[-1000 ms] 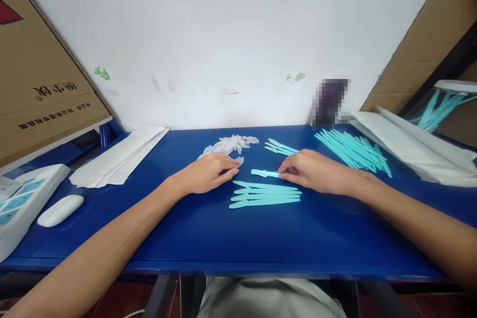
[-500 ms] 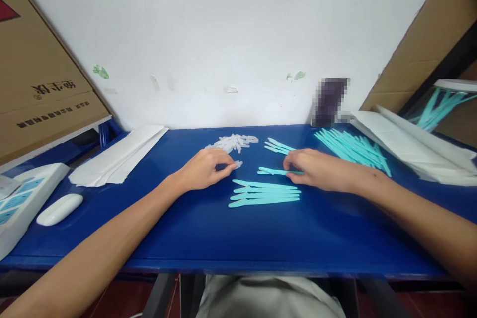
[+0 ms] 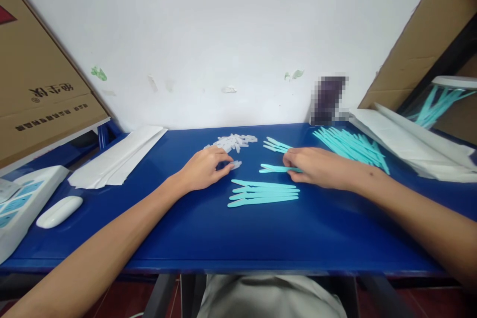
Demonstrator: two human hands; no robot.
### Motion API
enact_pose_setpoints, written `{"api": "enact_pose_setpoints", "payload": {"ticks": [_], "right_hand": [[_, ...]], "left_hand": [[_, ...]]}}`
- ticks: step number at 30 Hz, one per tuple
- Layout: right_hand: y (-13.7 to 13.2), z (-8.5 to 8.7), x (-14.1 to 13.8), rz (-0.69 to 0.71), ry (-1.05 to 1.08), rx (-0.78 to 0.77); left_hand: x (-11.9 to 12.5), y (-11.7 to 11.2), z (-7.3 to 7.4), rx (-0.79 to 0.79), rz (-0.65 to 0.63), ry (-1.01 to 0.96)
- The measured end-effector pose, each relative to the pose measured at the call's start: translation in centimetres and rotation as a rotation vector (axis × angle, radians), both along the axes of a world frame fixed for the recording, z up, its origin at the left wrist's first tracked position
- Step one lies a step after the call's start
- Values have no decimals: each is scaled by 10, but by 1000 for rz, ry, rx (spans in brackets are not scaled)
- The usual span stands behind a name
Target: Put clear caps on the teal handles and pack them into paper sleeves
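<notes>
My left hand (image 3: 204, 168) pinches small clear plastic caps (image 3: 236, 164) between thumb and fingertips; how many cannot be made out. Facing it across a short gap, my right hand (image 3: 320, 166) is closed on teal eyebrow razors (image 3: 274, 168), whose tips fork apart toward the left. Just beyond those fingers lies a small fan of teal razors (image 3: 275, 144), its right ends partly hidden by the hand. Nearer to me, several more razors (image 3: 264, 193) rest side by side on the blue table (image 3: 238, 238). Behind my left hand is a loose heap of clear caps (image 3: 234, 141).
A large pile of teal razors (image 3: 346, 145) lies at the back right, beside white paper (image 3: 406, 149) and a tub of razors (image 3: 443, 99). On the left are folded white paper (image 3: 115, 159), a white oval case (image 3: 59, 211) and a white device (image 3: 44, 189). A wall stands behind.
The razor tips at my right hand have spread into a wider fork. Both hands stay almost in place, and the whole view has shifted slightly.
</notes>
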State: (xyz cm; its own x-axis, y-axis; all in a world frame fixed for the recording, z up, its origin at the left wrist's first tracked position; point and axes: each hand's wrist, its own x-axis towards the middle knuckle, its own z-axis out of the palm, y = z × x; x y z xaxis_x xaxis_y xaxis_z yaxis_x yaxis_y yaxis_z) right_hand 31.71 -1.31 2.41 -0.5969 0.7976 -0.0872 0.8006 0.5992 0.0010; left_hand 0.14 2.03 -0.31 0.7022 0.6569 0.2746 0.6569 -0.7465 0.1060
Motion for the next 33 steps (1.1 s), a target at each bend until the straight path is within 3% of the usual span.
{"api": "enact_pose_setpoints", "payload": {"ticks": [9,15,22,33], "right_hand": [[1,-5,-1,67,105,35],[-2,-3,-9,13,192,122],[5,-17,-4,74,371,113],[2,-19,-5,-6,196,51]], "left_hand": [[-2,1,-2,-3,-10,50],[-3,1,-2,35,-35,78],[-2,2,-3,36,-54,40],[-2,5,-7,7,-25,-75]]}}
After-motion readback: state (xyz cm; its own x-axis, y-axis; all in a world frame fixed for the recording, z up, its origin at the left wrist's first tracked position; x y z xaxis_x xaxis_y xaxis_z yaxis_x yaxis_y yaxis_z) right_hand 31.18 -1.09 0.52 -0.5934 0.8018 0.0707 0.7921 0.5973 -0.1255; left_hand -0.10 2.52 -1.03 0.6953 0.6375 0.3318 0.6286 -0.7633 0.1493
